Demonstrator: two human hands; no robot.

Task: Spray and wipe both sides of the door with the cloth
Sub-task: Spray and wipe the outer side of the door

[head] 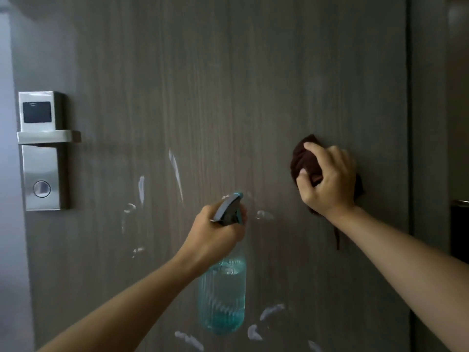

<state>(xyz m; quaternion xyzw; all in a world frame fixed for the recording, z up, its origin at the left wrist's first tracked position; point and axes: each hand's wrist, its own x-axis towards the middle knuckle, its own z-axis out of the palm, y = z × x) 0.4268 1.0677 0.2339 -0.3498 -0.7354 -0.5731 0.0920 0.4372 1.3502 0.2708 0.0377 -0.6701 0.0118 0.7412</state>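
Note:
A grey-brown wood-grain door [228, 85] fills the view. White foam streaks [175, 171] run down its lower middle, with more smears near the bottom. My left hand [215, 229] grips the grey trigger head of a clear blue spray bottle [223, 295], nozzle close to the door. My right hand [327, 179] presses a bunched dark brown cloth [303, 158] flat against the door at the right, above and beside the bottle.
A silver electronic lock with lever handle [42, 148] is mounted at the door's left edge. The dark door frame [426, 123] runs down the right side. A pale wall [7, 174] shows at far left.

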